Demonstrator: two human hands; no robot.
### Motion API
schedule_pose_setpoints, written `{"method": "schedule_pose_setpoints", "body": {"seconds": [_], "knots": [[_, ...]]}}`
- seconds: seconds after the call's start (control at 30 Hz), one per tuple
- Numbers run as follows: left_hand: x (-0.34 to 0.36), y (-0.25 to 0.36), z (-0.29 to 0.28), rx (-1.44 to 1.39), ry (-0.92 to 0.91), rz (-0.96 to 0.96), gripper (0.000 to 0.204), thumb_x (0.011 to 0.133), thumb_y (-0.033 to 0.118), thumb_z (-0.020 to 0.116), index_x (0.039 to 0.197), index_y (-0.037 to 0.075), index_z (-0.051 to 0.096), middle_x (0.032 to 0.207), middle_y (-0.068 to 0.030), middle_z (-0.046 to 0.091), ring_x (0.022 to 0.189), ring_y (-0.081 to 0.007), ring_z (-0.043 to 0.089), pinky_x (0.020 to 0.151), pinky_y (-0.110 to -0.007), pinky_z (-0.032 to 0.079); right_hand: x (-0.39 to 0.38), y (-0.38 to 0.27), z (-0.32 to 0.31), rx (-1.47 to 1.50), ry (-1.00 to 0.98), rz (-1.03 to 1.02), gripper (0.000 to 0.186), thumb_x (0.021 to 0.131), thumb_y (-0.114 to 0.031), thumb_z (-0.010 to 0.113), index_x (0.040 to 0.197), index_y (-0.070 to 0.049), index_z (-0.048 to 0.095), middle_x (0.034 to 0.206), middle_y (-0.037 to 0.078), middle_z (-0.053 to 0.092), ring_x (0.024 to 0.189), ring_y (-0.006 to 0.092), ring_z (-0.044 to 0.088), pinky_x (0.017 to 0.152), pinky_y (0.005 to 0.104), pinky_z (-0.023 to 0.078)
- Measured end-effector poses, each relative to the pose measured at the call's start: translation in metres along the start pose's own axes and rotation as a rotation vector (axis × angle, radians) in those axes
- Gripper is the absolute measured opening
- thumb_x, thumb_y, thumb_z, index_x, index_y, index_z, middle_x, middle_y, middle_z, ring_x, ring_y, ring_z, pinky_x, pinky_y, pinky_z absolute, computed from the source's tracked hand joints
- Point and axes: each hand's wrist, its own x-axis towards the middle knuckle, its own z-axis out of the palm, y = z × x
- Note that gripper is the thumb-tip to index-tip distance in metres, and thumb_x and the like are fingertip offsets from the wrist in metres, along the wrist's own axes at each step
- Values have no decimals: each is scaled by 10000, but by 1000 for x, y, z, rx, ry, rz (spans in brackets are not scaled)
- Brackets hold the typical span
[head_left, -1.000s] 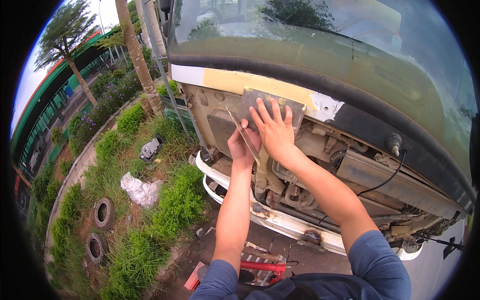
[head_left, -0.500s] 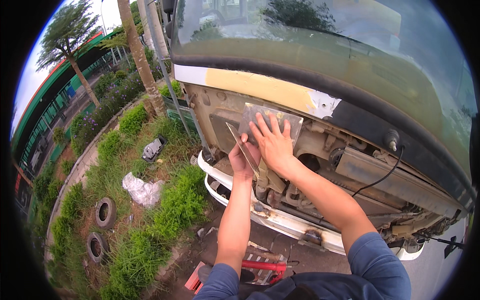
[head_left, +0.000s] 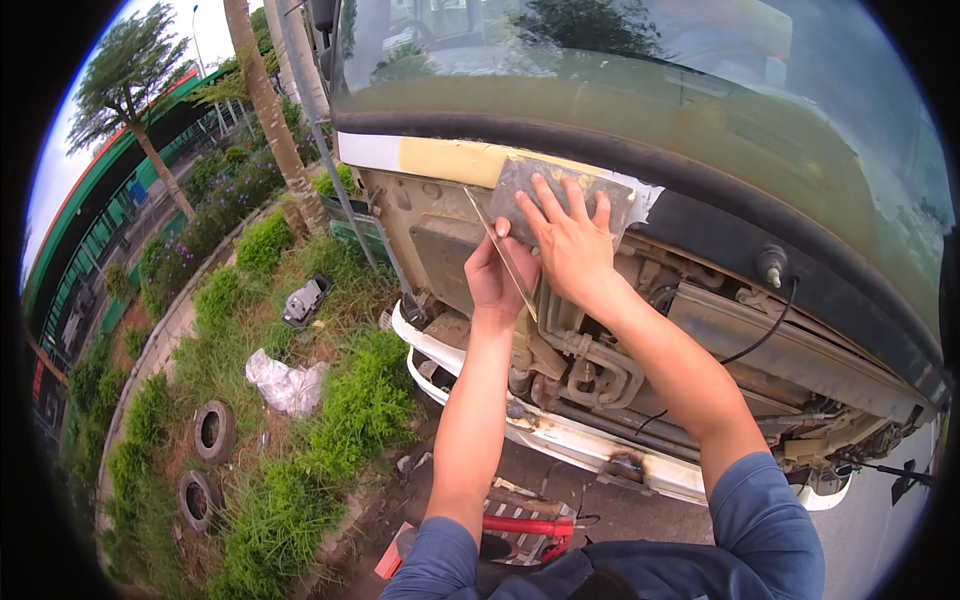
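My spread right hand (head_left: 572, 245) lies on a grey plate (head_left: 517, 187) overlapping the yellow strip (head_left: 450, 163); my left hand (head_left: 490, 275) grips a thin, tilted sheet (head_left: 509, 262).

Plate (head_left: 515, 187) before panel (head_left: 445, 160); bumper (head_left: 545, 430) below

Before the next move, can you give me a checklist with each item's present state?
1. Left hand gripping the thin, flat, straight-edged plate: ok.
2. Right hand on the grey rectangular sheet: ok, fingers spread across its face.
3. Grey sheet overlapping the cream-coated strip below the windshield in view: ok.
4. Grey sheet pressed flush there: cannot tell, its underside is hidden.
5. Thin black cable clear of the right forearm: cannot tell, they overlap in view.
6. Gloves worn: not ok, both hands bare.
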Motion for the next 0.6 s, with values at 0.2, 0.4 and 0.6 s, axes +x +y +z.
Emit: {"method": "schedule_pose_setpoints", "body": {"seconds": [0.2, 0.4, 0.6], "knots": [[4, -1, 3, -64, 62, 10, 149, 989, 249, 447, 964, 122, 522, 1229, -199, 560, 1235, -349, 461, 1069, -469, 322, 6, 1, 3, 13, -16, 3, 706, 780, -166, 679, 1442, -191, 435, 1520, 65, 367, 1385, 322, 328, 1024, 604, 272], [1, 2, -3, -57, 91, 31, 155, 987, 258, 463, 967, 116, 521, 1202, -210, 571, 1216, -362, 474, 1064, -474, 331, 7, -3, 11, 8, -20, -1, 652, 825, -211, 650, 1442, -196, 438, 1528, 58, 355, 1389, 314, 323, 1043, 603, 252], [-12, 3, -23, -35, 114, 39, 167, 989, 276, 471, 971, 118, 524, 1197, -215, 579, 1221, -370, 475, 1080, -478, 319, 0, -12, 30, -79, -17, -32, 535, 921, -353, 534, 1428, -200, 458, 1507, 38, 373, 1388, 281, 310, 1057, 597, 224]]}}
